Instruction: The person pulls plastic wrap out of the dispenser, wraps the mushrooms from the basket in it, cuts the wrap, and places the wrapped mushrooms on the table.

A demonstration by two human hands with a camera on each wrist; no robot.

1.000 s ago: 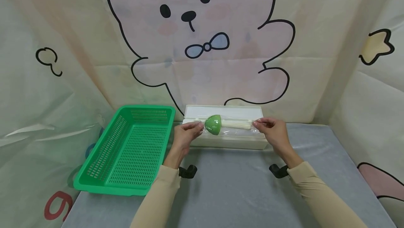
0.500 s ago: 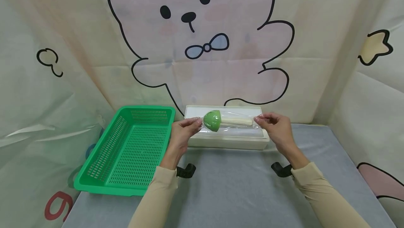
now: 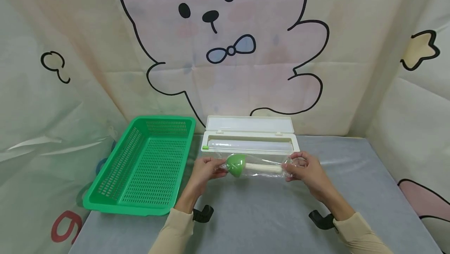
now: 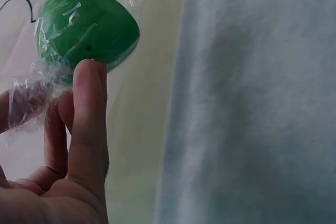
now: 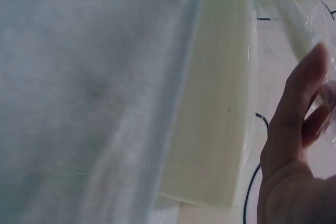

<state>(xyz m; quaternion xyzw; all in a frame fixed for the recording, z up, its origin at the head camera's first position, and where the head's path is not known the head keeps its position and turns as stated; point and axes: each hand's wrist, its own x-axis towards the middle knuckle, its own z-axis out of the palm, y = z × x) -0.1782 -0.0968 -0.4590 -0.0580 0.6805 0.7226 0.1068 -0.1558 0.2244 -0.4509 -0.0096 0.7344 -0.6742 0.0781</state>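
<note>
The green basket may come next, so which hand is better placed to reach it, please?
Probably the left hand: it is nearer the basket and holds the film by the green end; the right hand is farther off.

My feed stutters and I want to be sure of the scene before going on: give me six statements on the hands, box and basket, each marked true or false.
1. In the head view, the basket stands left of the box. True.
2. The box is closed. False: its lid is open.
3. The left hand pinches film beside the green head. True.
4. The green head is unwrapped. False: clear film covers it.
5. The right hand is in the basket. False: it holds film at the end of the handle.
6. A roll lies in the box. True.
</note>
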